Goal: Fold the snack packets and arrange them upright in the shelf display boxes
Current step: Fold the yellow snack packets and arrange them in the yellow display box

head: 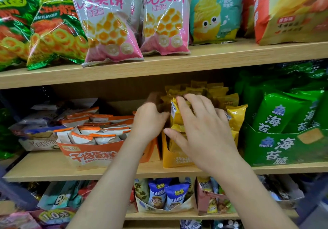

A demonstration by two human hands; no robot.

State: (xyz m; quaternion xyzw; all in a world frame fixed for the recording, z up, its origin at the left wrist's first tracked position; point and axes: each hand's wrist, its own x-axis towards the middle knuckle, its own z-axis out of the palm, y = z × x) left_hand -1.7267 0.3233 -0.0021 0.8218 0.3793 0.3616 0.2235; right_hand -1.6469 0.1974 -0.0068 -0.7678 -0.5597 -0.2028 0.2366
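Several small yellow snack packets (236, 115) stand upright in a yellow display box (174, 159) on the middle shelf. My right hand (200, 127) lies over the front packets, fingers spread on top and thumb under the front yellow packet (176, 113), which it grips. My left hand (149, 118) reaches in at the box's left side with fingers curled toward the packets; its fingertips are blurred and partly hidden, so I cannot tell what they hold. Left of it stands an orange display box (85, 153) full of orange-and-white packets (99, 131), lying loosely.
A green seaweed-snack box (284, 149) crowds the yellow box on the right. Large pink, green and teal bags (110, 24) fill the shelf above. The wooden shelf edge (53, 173) runs in front; more boxes of small packets (166, 196) sit on the shelf below.
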